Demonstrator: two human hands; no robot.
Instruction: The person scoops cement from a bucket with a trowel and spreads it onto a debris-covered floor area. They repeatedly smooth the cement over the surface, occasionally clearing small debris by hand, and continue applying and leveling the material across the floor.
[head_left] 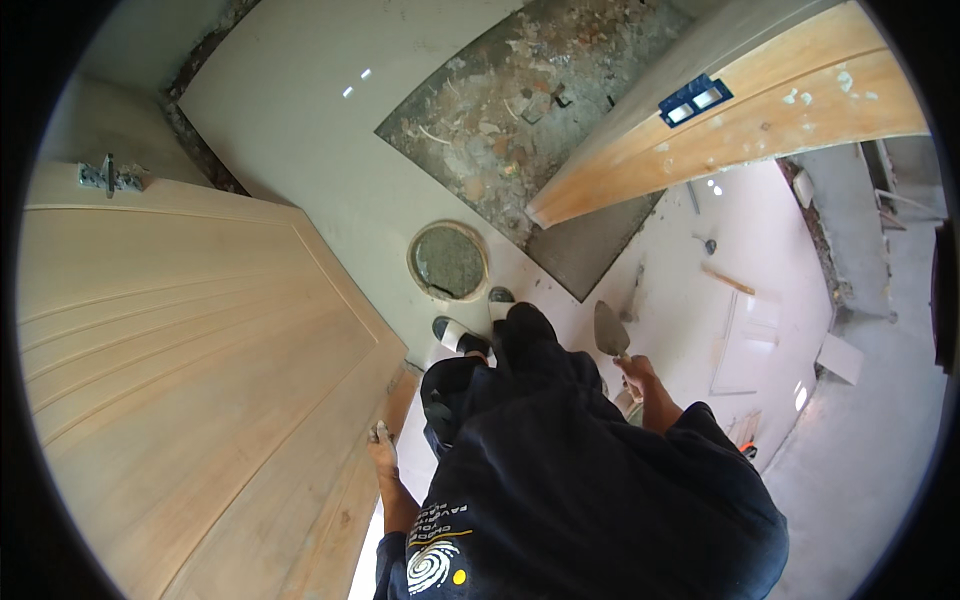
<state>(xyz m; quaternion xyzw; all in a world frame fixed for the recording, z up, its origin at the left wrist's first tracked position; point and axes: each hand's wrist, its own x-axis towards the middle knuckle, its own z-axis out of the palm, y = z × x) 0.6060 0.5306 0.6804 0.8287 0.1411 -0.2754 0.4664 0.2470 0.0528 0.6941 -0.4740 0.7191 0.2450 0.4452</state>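
Note:
My right hand (637, 377) grips the handle of a pointing trowel (609, 326). Its grey leaf-shaped blade points away from me, over the pale floor to the right of my legs. On the left, my left hand (382, 450) is beside the edge of a light wooden door (230, 330). Its fingers look curled together and greyish at the tips; whether they hold anything, I cannot make out. Just beyond my feet stands a round bucket (411, 243), with grey wet-looking mortar (450, 262) inside.
A rough, debris-strewn unfinished patch (500, 110) lies ahead, bordered by pale tiles (330, 120). A wooden door frame (770, 105) with a blue-and-white plate rises at the right. Smooth grey mortar (590, 245) covers a strip at its foot. A wooden stick (728, 280) lies on the floor beyond.

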